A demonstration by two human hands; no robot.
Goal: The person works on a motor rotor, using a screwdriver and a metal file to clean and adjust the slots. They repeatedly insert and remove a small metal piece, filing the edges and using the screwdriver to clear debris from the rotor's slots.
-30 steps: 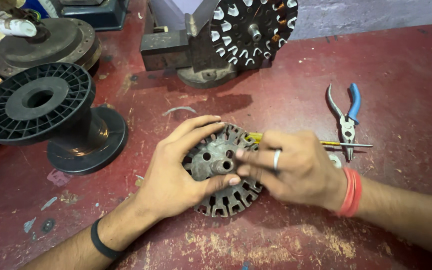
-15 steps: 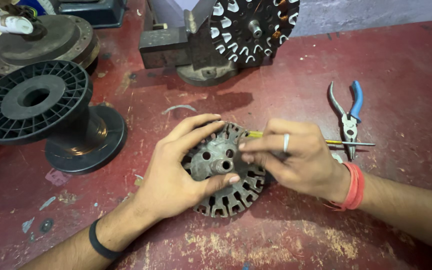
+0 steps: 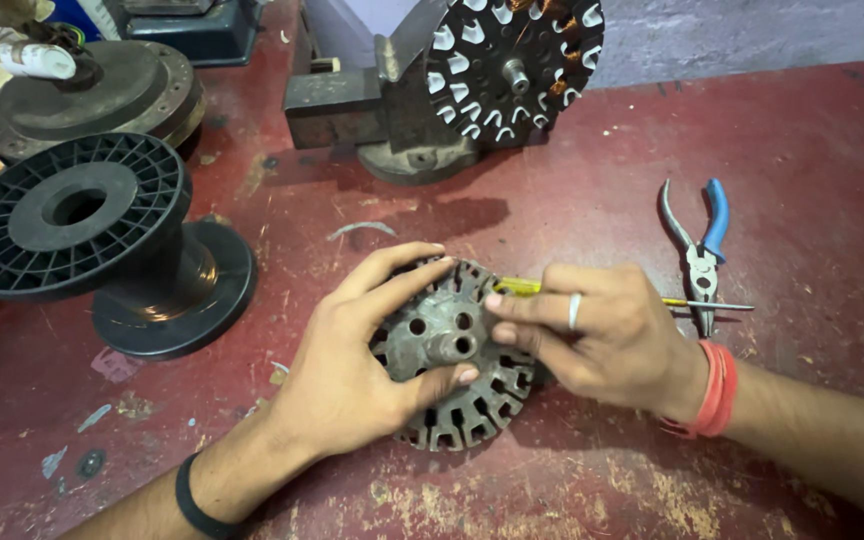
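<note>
2 hands on flat stator core

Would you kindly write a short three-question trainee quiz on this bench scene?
1. True or false: both hands touch the slotted metal core.
2. Which tool lies right of the right hand: A pliers, B hammer, C wrench?
3. What stands left of the left hand?

Key: 1 true. 2 A, the blue-handled pliers. 3 A black spool.
</note>
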